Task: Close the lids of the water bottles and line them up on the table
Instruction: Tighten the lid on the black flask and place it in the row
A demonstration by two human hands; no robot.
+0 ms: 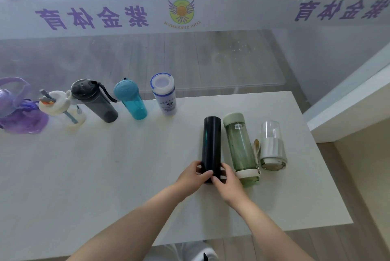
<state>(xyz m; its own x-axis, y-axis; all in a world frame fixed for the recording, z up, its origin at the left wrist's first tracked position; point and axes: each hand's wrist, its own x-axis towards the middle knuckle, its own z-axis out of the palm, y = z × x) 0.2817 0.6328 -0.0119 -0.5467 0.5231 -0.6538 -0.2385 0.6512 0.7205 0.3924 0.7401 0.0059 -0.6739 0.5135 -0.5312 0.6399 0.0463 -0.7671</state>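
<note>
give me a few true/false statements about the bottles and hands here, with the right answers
1. Both hands grip the black bottle. True: the left hand and the right hand hold its near end.
2. The black bottle stands upright in the row. False: it lies on its side on the table.
3. The green bottle lies right beside the black one. True.
4. The teal bottle lies on its side. False: it stands in the far row, between the dark grey bottle and the white printed bottle.
5. A hand holds the clear and white bottle. False: no hand touches it.
</note>
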